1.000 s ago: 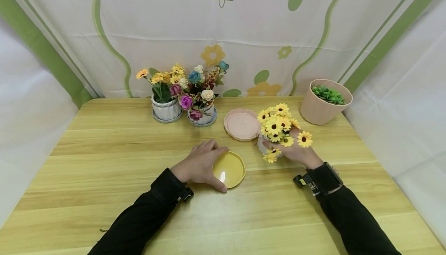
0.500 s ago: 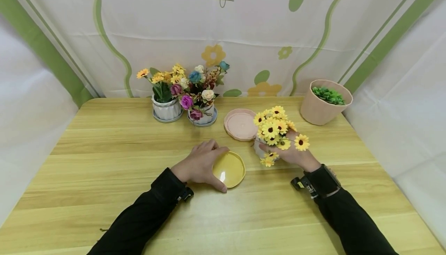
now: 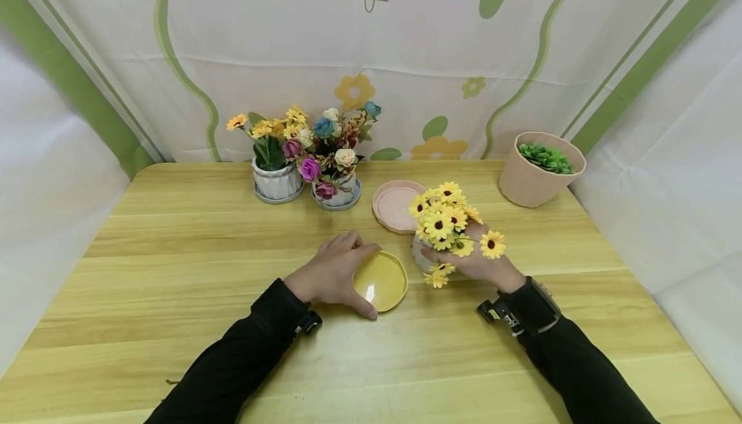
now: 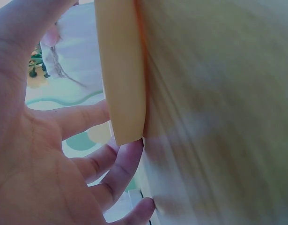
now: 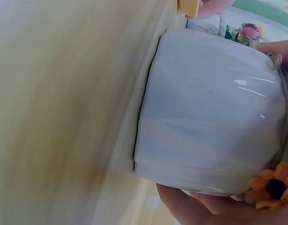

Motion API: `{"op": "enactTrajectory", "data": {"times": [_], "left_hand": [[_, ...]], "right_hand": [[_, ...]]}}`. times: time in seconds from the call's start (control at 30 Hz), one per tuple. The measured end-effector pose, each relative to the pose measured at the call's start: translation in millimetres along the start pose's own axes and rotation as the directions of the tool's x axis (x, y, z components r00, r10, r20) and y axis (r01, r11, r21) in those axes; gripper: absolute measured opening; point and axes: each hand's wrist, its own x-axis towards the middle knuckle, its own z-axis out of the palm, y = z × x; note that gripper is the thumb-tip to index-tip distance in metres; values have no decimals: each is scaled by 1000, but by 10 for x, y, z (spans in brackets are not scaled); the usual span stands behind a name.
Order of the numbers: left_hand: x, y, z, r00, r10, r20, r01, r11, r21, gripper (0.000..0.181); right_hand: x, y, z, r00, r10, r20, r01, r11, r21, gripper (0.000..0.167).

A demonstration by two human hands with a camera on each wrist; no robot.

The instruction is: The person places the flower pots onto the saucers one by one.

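Note:
My left hand [image 3: 332, 274] holds a round yellow saucer [image 3: 382, 282] by its rim, thumb on the near side and fingers on the far side. The left wrist view shows the saucer's side wall [image 4: 125, 79] between thumb and fingers, low against the wooden surface. To the right, my right hand [image 3: 476, 261] grips a white ceramic flowerpot [image 5: 209, 112] around its body. Yellow daisy-like flowers [image 3: 438, 224] spill over this pot and hide much of it in the head view. A twine band [image 5: 286, 108] circles the pot near its top.
Behind the hands lies a pink saucer [image 3: 394, 206], partly covered by the flowers. A pink pot [image 3: 532, 179] with green leaves stands at the back right. Two white pots, one with yellow flowers [image 3: 269, 129] and one with roses [image 3: 310, 169], stand on blue-grey saucers at the back.
My right hand has carried the flowerpot left and slightly toward me, closer to the yellow saucer. The left hand and the yellow saucer have stayed in place.

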Motion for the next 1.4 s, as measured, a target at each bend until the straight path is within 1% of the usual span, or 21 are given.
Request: {"op": "enactTrajectory", "data": {"times": [0.03, 0.1, 0.2, 0.27, 0.33, 0.4, 0.5, 0.53, 0.63, 0.73, 0.9, 0.97, 1.03, 1.1, 1.17, 1.2, 1.27, 1.4], "left_hand": [[1, -3, 1, 1000, 2, -2, -2, 1000, -1, 115], [4, -9, 3, 1000, 6, -7, -6, 1000, -3, 115], [5, -17, 7, 1000, 9, -11, -9, 1000, -4, 115], [8, -24, 10, 1000, 10, -11, -10, 1000, -2, 115], [8, -23, 9, 1000, 10, -13, -10, 1000, -2, 115], [7, -18, 2, 1000, 6, -10, -6, 1000, -2, 115], [4, -1, -11, 1000, 3, -7, -3, 1000, -6, 115], [4, 4, -15, 1000, 2, -4, -2, 1000, -5, 115], [3, 17, -20, 1000, 2, -3, -2, 1000, -6, 115], [1, 24, -25, 1000, -1, 1, 1, 1000, -6, 116], [-9, 23, -30, 1000, -7, 4, 7, 1000, -13, 116], [-15, 20, -29, 1000, -7, 2, 7, 1000, -15, 116], [-22, 17, -27, 1000, -6, -1, 6, 1000, -16, 116], [-30, 13, -24, 1000, -4, -5, 4, 1000, -16, 116], [-38, 11, -22, 1000, -3, -10, 3, 1000, -17, 115], [-40, 8, -20, 1000, -3, -13, 3, 1000, -17, 115], [-44, 3, -16, 1000, -4, -18, 3, 1000, -16, 115], [-51, -9, -13, 1000, -4, -24, 4, 1000, -14, 114]], "right_hand": [[4, -9, 4, 1000, -3, 1, 3, 1000, -3, 49], [8, -24, 13, 1000, -6, -2, 6, 1000, 7, 50], [12, -46, 30, 1000, 25, 7, -25, 998, 62, 53], [13, -61, 43, 1000, 14, 5, -14, 997, 73, 53], [16, -78, 58, 1000, -18, 1, 18, 997, 74, 51], [22, -96, 77, 997, -76, -12, 77, 995, 68, 50], [31, -118, 100, 985, -169, -29, 170, 985, 35, 50], [30, -123, 103, 981, -193, -36, 194, 981, 26, 52], [29, -137, 106, 972, -235, -26, 235, 972, 20, 56], [31, -153, 101, 971, -240, -13, 240, 970, 37, 60], [47, -178, 102, 966, -256, -29, 256, 967, -17, 60], [47, -185, 105, 972, -233, -34, 234, 972, 6, 59], [45, -192, 109, 983, -182, -27, 183, 980, 76, 60], [46, -192, 114, 989, -150, -20, 151, 981, 120, 58], [50, -191, 121, 991, -133, -14, 134, 982, 134, 58], [55, -188, 124, 990, -139, -14, 140, 982, 129, 58], [64, -175, 130, 980, -198, -22, 199, 979, 46, 56], [87, -179, 136, 964, -262, -38, 263, 965, -1, 53]]}}
